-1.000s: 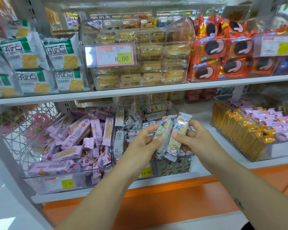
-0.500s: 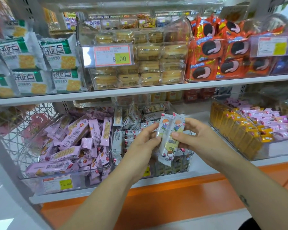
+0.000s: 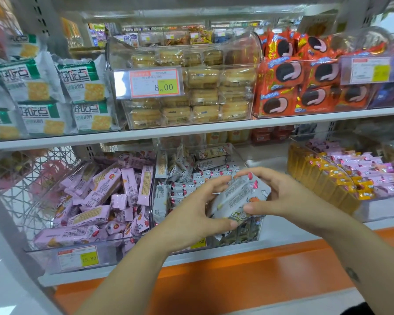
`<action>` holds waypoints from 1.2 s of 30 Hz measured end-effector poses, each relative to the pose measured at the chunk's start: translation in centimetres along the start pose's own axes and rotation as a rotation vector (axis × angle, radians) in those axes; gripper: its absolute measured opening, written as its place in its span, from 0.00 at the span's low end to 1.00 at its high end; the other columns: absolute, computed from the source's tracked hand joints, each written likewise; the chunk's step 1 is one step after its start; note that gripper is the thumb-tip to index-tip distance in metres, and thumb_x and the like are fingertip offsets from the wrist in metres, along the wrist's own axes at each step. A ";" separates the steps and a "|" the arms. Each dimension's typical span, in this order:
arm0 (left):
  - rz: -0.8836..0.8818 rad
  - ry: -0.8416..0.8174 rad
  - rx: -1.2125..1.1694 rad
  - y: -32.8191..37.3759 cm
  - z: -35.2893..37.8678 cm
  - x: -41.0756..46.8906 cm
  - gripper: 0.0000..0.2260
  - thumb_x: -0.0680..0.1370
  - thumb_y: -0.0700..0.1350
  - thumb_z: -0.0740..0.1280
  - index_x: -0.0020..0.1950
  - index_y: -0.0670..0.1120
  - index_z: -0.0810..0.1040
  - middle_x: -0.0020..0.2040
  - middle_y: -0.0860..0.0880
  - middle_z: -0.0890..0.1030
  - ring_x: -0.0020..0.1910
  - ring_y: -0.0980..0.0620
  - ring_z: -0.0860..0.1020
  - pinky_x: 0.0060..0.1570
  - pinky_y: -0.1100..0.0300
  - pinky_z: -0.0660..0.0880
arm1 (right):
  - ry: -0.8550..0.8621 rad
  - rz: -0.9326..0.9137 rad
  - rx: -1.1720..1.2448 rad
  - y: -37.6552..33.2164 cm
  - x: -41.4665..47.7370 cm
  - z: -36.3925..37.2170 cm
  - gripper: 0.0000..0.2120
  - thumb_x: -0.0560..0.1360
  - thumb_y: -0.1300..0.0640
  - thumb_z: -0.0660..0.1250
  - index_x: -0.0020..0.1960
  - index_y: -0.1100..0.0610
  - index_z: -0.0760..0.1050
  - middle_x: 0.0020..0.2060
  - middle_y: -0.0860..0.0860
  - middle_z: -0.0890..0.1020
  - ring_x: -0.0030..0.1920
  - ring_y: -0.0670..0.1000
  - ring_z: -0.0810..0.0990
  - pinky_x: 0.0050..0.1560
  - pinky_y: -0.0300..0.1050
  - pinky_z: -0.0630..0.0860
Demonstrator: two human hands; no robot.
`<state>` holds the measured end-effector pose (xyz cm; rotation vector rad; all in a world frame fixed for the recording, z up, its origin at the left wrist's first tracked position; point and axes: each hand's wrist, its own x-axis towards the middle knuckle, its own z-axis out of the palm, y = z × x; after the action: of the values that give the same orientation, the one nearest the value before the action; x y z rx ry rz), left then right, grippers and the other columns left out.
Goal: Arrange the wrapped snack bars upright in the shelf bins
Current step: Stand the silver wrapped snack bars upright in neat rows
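Shop shelving fills the view, with an orange ledge (image 3: 214, 264) running along its foot nearest the camera. Just above it, both bare forearms reach in and meet over the front of the lower shelf. Left hand (image 3: 196, 210) and right hand (image 3: 282, 196) together hold a bundle of grey-wrapped snack bars (image 3: 239, 196), how many I cannot tell. The bundle lies tilted, its upper end toward the right, with the printed back of the wrappers facing the camera. The left hand's thumb presses under the lower end and its fingers touch the upper left edge. The right hand's fingers curl over the top end, and its thumb lies along the lower right edge. The bundle sits between the two palms, over the front right part of the clear middle bin (image 3: 248, 237), which holds more grey bars, some upright and some lying loose. Beside it on the left, a clear bin (image 3: 43, 253) with a 15.80 price tag (image 3: 83, 258) holds pink bars (image 3: 100, 194) in a jumble. To the right, another bin (image 3: 378, 208) has yellow and pink packs in rows. Beyond, on the upper shelf (image 3: 191, 129), stand green-and-white cracker bags (image 3: 77, 80), a clear box of cakes (image 3: 214, 92) tagged 8.00, and red biscuit packs (image 3: 293, 87).
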<state>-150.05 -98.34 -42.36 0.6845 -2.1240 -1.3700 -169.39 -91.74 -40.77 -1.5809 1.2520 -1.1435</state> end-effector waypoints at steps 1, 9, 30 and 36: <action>0.023 0.024 0.066 0.1 -0.4 0.1 0.31 0.72 0.42 0.73 0.68 0.62 0.62 0.67 0.63 0.68 0.60 0.73 0.69 0.50 0.77 0.69 | 0.058 -0.021 -0.006 -0.2 0.0 -0.2 0.26 0.61 0.53 0.77 0.58 0.46 0.75 0.51 0.49 0.83 0.51 0.57 0.82 0.50 0.49 0.80; -0.172 0.544 0.384 -1.9 -6.2 -0.1 0.17 0.76 0.46 0.69 0.64 0.51 0.72 0.51 0.56 0.74 0.51 0.54 0.74 0.46 0.61 0.71 | 0.371 0.001 -0.363 2.2 2.4 -1.3 0.26 0.66 0.50 0.75 0.61 0.43 0.69 0.52 0.47 0.80 0.51 0.51 0.81 0.54 0.57 0.77; -0.408 0.454 1.120 -3.0 -4.1 -1.9 0.16 0.76 0.48 0.65 0.63 0.48 0.72 0.61 0.47 0.70 0.47 0.44 0.79 0.44 0.53 0.77 | 0.471 0.052 -0.534 3.0 2.7 0.0 0.29 0.69 0.52 0.74 0.67 0.47 0.67 0.60 0.46 0.76 0.51 0.50 0.78 0.51 0.45 0.72; -0.363 0.556 0.754 -2.6 -5.6 -2.3 0.14 0.75 0.42 0.67 0.61 0.46 0.75 0.58 0.44 0.72 0.33 0.50 0.75 0.31 0.61 0.71 | 0.485 0.031 -0.510 2.5 2.4 0.2 0.29 0.69 0.53 0.74 0.67 0.46 0.67 0.60 0.45 0.75 0.58 0.47 0.73 0.53 0.43 0.68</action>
<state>-144.32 -101.48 -43.11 1.5894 -2.0537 -0.3732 -169.65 -94.53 -42.80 -1.6816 2.0055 -1.3032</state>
